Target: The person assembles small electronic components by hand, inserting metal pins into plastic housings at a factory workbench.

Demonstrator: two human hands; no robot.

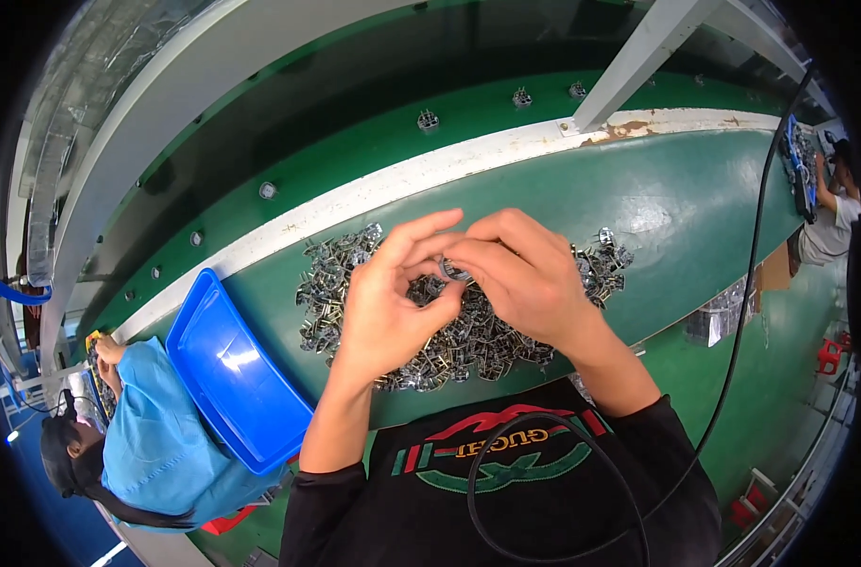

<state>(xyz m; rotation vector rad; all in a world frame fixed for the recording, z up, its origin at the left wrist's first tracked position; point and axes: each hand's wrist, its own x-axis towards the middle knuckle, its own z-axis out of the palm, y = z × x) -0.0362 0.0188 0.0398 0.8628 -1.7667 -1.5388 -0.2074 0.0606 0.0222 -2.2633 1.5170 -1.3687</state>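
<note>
Over the green work table [705, 189], both hands meet above a pile of small metal components with pins [468, 350]. My left hand [378, 307] curls its fingers and thumb around one small metal component [452, 270]. The fingertips of my right hand [534, 279] pinch together at the same component, close to my left thumb. Fingers cover most of it, so its exact kind does not show. The pile spreads under and to both sides of my hands, and they hide part of it.
An unfilled blue tray [230, 354] lies left of the pile. Beyond a white rail [374, 196], several components sit spaced along a green belt [355, 156]. One co-worker [161, 425] sits at left, another [832, 217] at far right. A black cable [747, 283] hangs at right.
</note>
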